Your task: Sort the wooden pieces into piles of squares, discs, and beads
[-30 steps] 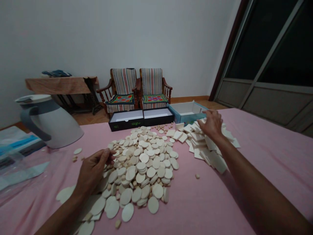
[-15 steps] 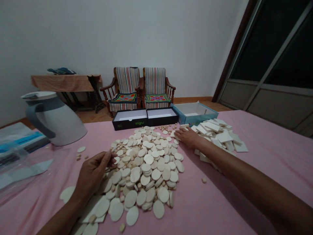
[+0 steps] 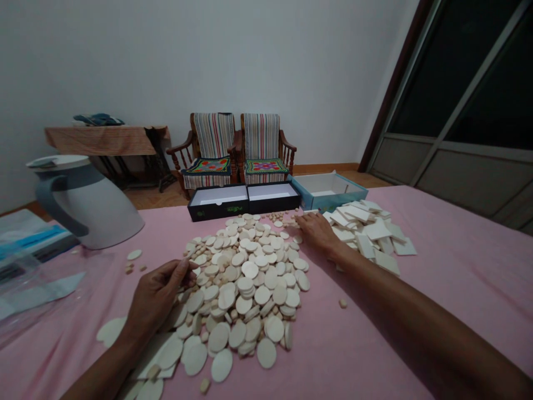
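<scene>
A wide heap of pale wooden discs (image 3: 250, 270) mixed with small wooden pieces lies on a pink cloth (image 3: 316, 350). My left hand (image 3: 160, 289) rests at the heap's left edge, fingers curled together; anything in its fingertips is too small to make out. Beyond the heap on the right, my right hand (image 3: 317, 232) reaches over the cloth between the discs and a pile of white square tiles (image 3: 377, 229). Its fingers are close together and bent down, their tips by small wooden pieces (image 3: 277, 215); whether they grip one is hidden.
Two black open boxes (image 3: 219, 209) and a blue open box (image 3: 333, 191) stand behind the heap. A grey-white jug (image 3: 100, 214) and clear plastic packaging (image 3: 41, 289) are on the left. Two chairs (image 3: 262, 139) stand farther back.
The whole view has shifted slightly, with things appearing a little farther left. My right hand has moved slightly away from me beside the square tiles; my left hand stays at the heap.
</scene>
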`<state>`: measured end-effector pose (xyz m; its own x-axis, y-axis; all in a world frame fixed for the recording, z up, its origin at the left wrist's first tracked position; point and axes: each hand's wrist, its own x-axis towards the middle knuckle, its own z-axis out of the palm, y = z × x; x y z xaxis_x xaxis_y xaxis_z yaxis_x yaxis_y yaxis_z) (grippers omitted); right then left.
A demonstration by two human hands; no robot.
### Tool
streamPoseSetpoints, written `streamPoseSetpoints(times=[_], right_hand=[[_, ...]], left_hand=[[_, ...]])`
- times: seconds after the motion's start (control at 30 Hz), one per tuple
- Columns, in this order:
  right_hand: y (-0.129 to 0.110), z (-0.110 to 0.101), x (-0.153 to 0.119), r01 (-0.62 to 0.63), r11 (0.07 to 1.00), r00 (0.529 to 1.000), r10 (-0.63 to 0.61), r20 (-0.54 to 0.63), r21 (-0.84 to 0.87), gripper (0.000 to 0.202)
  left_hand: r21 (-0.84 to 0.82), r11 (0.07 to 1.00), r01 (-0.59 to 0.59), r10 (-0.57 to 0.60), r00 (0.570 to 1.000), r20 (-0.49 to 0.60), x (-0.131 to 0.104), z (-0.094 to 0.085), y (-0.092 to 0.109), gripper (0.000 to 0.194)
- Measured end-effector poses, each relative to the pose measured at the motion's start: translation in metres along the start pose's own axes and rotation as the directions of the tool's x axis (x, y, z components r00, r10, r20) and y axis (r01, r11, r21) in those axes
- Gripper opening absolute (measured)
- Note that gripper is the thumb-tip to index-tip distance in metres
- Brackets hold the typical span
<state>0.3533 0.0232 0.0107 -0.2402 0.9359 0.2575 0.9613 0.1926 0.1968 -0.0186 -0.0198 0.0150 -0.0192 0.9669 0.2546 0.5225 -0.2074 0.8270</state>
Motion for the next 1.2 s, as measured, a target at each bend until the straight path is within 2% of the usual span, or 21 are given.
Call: streamPoseSetpoints(times=[0.07,0.13,0.2,0.3,0.37,0.47,0.53,0.6,0.67,0.73,0.83,0.97,1.1,1.17,1.2], right_hand=[[0.0,-0.011,-0.011,-0.062,0.997,0.992,0.066,-0.109,0.042,0.029],[0.009,-0.021,-0.024,-0.128,0.989,0.962,0.144,-0.234,0.079,0.029],[0.031,-0.028,-0.037,-0.203,0.973,0.901,0.228,-0.368,0.106,0.029],[0.082,-0.03,-0.055,-0.374,0.917,0.77,0.391,-0.505,0.14,0.032],[0.118,-0.024,-0.067,-0.511,0.844,0.695,0.517,-0.499,0.163,0.035],[0.154,-0.009,-0.081,-0.674,0.724,0.627,0.667,-0.402,0.149,0.037],[0.162,0.003,-0.088,-0.715,0.69,0.631,0.706,-0.322,0.113,0.039],[0.159,0.014,-0.093,-0.702,0.706,0.672,0.7,-0.244,0.092,0.044],[0.153,0.024,-0.096,-0.678,0.724,0.699,0.688,-0.194,0.124,0.049],[0.148,0.03,-0.097,-0.663,0.721,0.698,0.693,-0.181,0.204,0.052],[0.147,0.036,-0.099,-0.654,0.687,0.669,0.721,-0.182,0.318,0.055],[0.15,0.04,-0.101,-0.669,0.637,0.607,0.766,-0.213,0.384,0.059],[0.144,0.031,-0.101,-0.654,0.639,0.572,0.768,-0.287,0.406,0.053],[0.135,0.021,-0.097,-0.606,0.683,0.587,0.73,-0.351,0.408,0.048],[0.128,0.016,-0.094,-0.56,0.722,0.616,0.691,-0.379,0.406,0.046]], left_hand=[[0.016,1.0,0.002,-0.002,1.0,-0.007,0.001,-0.001,-0.003,0.053],[0.026,1.0,0.016,-0.015,1.0,-0.015,0.002,-0.002,-0.004,0.052],[0.05,0.998,0.038,-0.038,0.999,-0.016,0.003,-0.003,-0.004,0.051],[0.081,0.994,0.067,-0.066,0.998,-0.014,0.003,-0.004,-0.001,0.05],[0.08,0.994,0.077,-0.076,0.997,-0.014,0.003,-0.004,0.0,0.051],[0.099,0.992,0.08,-0.079,0.997,-0.014,0.004,-0.003,0.0,0.05],[0.104,0.991,0.083,-0.082,0.997,-0.011,0.004,-0.002,-0.001,0.05],[0.101,0.991,0.088,-0.088,0.996,-0.01,0.003,-0.002,-0.002,0.051],[0.097,0.99,0.101,-0.1,0.995,-0.016,0.003,-0.002,-0.003,0.052],[0.1,0.989,0.11,-0.109,0.994,-0.021,0.003,-0.002,-0.005,0.054],[0.095,0.992,0.087,-0.086,0.996,-0.013,0.003,-0.003,-0.01,0.052],[0.081,0.996,0.043,-0.042,0.999,-0.014,0.005,-0.003,-0.012,0.05],[0.083,0.997,0.0,0.003,0.999,-0.034,0.004,-0.003,-0.007,0.05],[0.069,0.997,-0.019,0.022,0.999,-0.041,0.003,-0.002,-0.004,0.05],[0.059,0.998,-0.033,0.036,0.999,-0.041,0.002,-0.001,-0.003,0.05]])
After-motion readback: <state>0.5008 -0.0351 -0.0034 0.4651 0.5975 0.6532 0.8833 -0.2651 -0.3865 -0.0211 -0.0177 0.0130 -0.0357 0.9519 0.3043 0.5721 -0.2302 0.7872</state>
